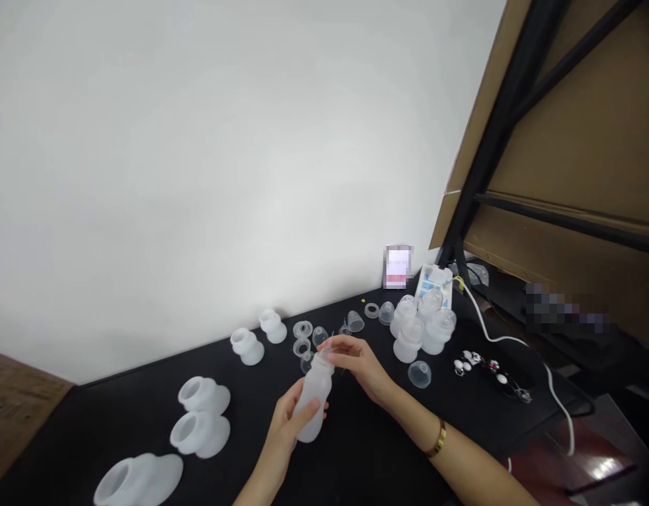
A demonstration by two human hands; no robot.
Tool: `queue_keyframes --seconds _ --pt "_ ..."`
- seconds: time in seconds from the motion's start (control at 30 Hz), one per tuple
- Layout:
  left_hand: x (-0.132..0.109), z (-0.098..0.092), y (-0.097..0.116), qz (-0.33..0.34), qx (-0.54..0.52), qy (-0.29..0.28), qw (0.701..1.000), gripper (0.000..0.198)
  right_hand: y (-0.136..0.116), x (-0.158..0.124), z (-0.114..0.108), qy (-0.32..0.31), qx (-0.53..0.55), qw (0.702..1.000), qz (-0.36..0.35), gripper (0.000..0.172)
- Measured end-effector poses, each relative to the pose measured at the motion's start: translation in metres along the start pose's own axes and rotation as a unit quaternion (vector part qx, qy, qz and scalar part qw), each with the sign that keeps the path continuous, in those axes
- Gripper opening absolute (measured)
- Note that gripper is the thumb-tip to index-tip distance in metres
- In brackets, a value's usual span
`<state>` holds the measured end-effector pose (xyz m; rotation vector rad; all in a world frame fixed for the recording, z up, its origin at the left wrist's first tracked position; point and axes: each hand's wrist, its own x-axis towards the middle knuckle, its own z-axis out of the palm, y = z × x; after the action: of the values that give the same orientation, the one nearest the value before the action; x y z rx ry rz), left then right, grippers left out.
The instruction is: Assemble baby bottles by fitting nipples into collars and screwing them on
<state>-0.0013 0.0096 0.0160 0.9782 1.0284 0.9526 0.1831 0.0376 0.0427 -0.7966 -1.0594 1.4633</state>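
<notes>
So the tall frosted-white plastic bottle point(314, 400) is up off the black worktop point(371, 464), tilted, with the left hand point(292, 414) wrapped round its body, probably to steady it. The right hand point(358, 362) pinches what looks like a small clear plastic piece at its mouth; fingers hide most of it. Squat open white bottles point(200, 432) sit left of the bottle, translucent rings point(301, 346) just behind it, likely for easy reach. Right of it, four dome-capped bottles point(408, 341) and a loose clear dome cap point(420, 374) kinda crowd that side.
</notes>
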Motion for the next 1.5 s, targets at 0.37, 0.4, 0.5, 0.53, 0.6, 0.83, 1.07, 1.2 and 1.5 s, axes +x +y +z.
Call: queue_keyframes --seconds 0.37,0.4,0.5,0.53,0.6,0.83,1.07,1.2,1.5 --pt "0.002 -0.003 -0.004 0.036 0.035 -0.028 0.998 0.056 0.001 0.001 0.0 0.026 -0.03 0.999 -0.006 0.023" --pt "0.003 -0.004 -0.004 0.038 0.036 -0.031 0.998 0.055 0.002 0.001 0.0 0.027 -0.031 0.999 -0.008 0.023" --pt "0.003 -0.005 -0.004 0.045 0.048 -0.037 0.997 0.055 0.002 0.001 0.001 0.034 -0.029 0.999 -0.009 0.022" --pt "0.004 -0.006 -0.004 0.049 0.058 -0.041 0.996 0.054 0.002 0.001 0.001 0.037 -0.028 0.999 -0.008 0.022" --pt "0.004 -0.008 -0.003 0.063 0.085 -0.055 0.993 0.052 0.002 0.001 0.002 0.04 -0.023 0.999 -0.006 0.023" --pt "0.003 -0.009 0.001 0.09 0.124 -0.078 0.985 0.046 0.007 0.001 0.001 0.034 -0.029 0.999 -0.011 0.026" --pt "0.003 -0.009 -0.002 0.048 0.053 -0.07 0.995 0.052 0.008 0.002 -0.002 0.018 -0.038 0.999 0.019 0.026" --pt "0.003 -0.01 -0.004 0.049 0.038 -0.075 0.995 0.05 0.006 0.002 -0.003 0.002 -0.038 0.999 0.02 0.022" --pt "0.004 -0.009 -0.001 0.054 0.038 -0.075 0.995 0.049 0.004 0.001 -0.003 0.012 -0.049 0.999 0.001 0.016"
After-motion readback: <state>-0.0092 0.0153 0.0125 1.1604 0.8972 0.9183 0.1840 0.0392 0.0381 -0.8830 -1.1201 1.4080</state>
